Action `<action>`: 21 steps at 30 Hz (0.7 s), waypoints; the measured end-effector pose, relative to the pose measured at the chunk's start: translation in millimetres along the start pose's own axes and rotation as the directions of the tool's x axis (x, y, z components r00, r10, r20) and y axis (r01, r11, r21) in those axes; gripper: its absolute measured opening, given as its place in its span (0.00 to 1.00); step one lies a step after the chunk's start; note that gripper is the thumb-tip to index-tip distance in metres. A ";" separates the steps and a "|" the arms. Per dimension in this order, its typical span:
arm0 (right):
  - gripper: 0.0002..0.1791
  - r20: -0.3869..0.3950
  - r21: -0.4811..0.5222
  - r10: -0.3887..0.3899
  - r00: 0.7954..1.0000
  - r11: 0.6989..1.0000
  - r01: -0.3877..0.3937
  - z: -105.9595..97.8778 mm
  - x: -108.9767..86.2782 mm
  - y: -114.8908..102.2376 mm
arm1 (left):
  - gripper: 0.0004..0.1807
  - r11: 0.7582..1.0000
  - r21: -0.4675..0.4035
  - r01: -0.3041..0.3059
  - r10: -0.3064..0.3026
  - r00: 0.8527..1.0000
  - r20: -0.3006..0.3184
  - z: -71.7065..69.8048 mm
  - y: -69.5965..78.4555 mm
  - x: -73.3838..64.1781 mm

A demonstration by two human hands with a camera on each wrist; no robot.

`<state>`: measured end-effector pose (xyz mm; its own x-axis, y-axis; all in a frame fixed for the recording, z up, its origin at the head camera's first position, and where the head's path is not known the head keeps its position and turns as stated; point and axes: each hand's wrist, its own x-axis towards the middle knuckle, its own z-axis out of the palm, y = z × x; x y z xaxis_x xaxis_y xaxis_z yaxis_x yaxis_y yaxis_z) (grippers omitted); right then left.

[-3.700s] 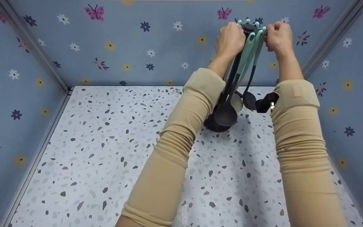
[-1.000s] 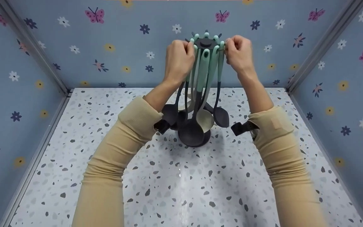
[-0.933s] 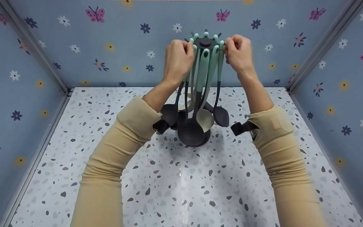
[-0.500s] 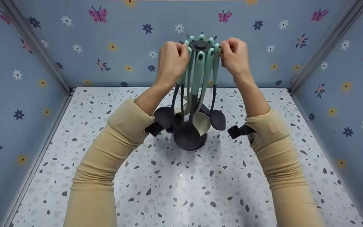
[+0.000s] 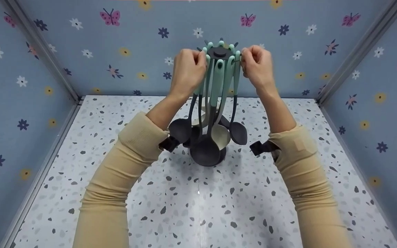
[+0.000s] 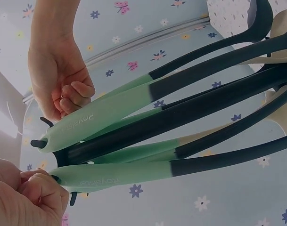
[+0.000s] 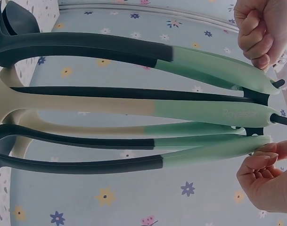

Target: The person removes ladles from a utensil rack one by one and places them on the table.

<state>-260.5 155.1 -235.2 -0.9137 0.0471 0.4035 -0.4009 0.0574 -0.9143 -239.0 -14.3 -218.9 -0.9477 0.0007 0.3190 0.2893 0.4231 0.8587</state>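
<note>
A black utensil stand (image 5: 219, 52) stands upright on the speckled surface, its round base (image 5: 223, 155) partly hidden. Mint-green-handled utensils hang around its top, among them a dark ladle (image 5: 205, 151), a beige spoon (image 5: 221, 136) and a dark spoon (image 5: 238, 133). My left hand (image 5: 189, 71) pinches the stand's rim at a hook on the left, fingers curled. On the opposite side, my right hand (image 5: 258, 65) pinches another hook. Both wrist views show curled fingers by the handle tops; the green handles (image 6: 115, 176) hang between the hands.
Patterned blue panels (image 5: 133, 51) rise at the back and both sides. White speckled tabletop (image 5: 171, 213) extends in front of the stand. A small black wrist camera (image 5: 258, 148) juts from the right sleeve, another (image 5: 169, 143) from the left.
Since the oldest frame, both hands and the utensil stand have moved left and nearer from the back right, and the stand is now more upright. Over the last half second, little has shifted.
</note>
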 end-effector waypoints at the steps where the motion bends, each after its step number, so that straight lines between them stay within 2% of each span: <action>1: 0.14 -0.001 -0.004 -0.011 1.000 1.000 0.011 -0.3 -0.2 0.5 | 0.22 1.000 0.000 -0.003 0.003 1.000 0.001 0.0 -0.1 0.1; 8: 0.12 -0.029 -0.046 -0.078 0.997 0.996 0.076 -2.6 -0.6 5.0 | 0.21 1.000 -0.002 -0.004 0.004 1.000 0.002 0.8 -0.1 0.9; 13: 0.06 -0.051 -0.110 -0.148 0.988 0.984 0.142 -2.8 -4.0 7.9 | 0.20 1.000 -0.003 -0.031 0.031 0.999 -0.009 2.8 -3.7 -0.7; 17: 0.04 -0.062 -0.168 -0.236 0.970 0.960 0.223 1.5 -13.0 0.1 | 0.19 0.999 -0.022 -0.049 0.048 0.999 -0.012 3.6 -7.0 -2.7; 21: 0.08 -0.045 -0.230 -0.302 0.952 0.931 0.284 7.2 -19.7 -7.2 | 0.19 0.996 -0.072 -0.047 0.047 0.999 -0.011 2.9 -9.6 -5.1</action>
<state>-240.1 146.6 -236.8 -0.7463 0.0726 0.6616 -0.6173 0.2964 -0.7288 -237.3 -15.8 -230.0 -0.9317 0.0109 0.3631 0.3430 0.3560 0.8693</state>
